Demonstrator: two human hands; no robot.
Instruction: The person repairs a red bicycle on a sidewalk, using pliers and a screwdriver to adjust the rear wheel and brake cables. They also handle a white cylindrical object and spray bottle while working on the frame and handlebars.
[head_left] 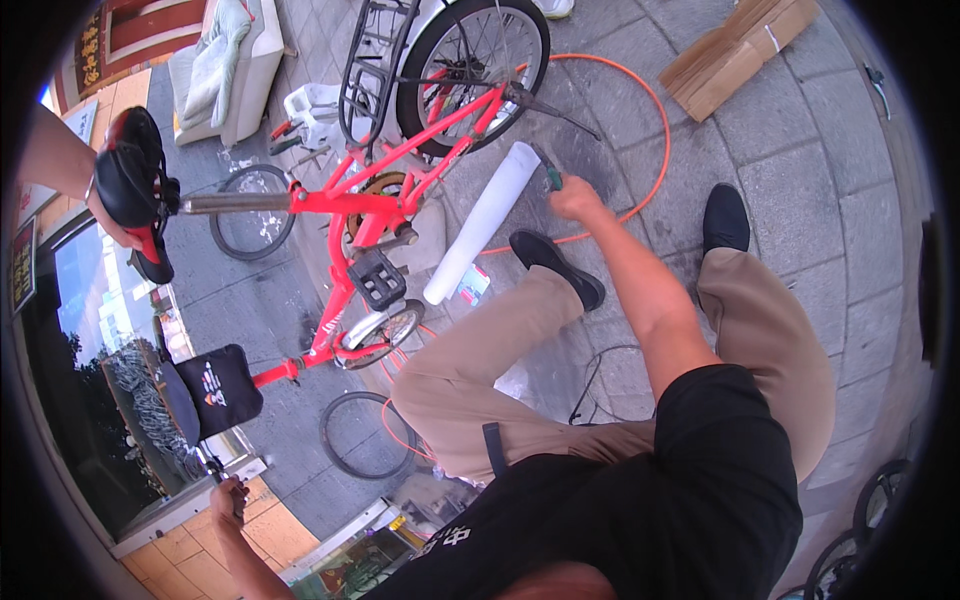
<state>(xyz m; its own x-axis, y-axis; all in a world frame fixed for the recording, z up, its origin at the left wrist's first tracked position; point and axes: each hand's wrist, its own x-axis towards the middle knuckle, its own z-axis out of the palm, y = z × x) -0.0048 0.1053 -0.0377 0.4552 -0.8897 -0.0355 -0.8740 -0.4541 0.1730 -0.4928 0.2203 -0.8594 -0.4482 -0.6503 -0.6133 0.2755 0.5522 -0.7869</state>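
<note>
A red folding bicycle (pixel 345 205) stands on the paving, with a black saddle (pixel 130 170) and a black front bag (pixel 215 392). My left hand (pixel 230 500) is closed around the end of its handlebar (pixel 212 464), at the lower left. Out to the right of the rear wheel (pixel 475 65), my right hand (pixel 577 198) grips a green-handled tool (pixel 553 178). The tool's dark end is close to the upper end of a long white roll (pixel 485 222); its exact kind is not clear. Whether it touches the roll, I cannot tell.
Another person's hand (pixel 112 218) holds the saddle. An orange hose (pixel 665 150) curves over the paving, near a folded cardboard piece (pixel 740 55). Loose tyres (pixel 365 435) lie at the lower left. A worn armchair (pixel 235 75) stands at the far left, by a glass front (pixel 90 300).
</note>
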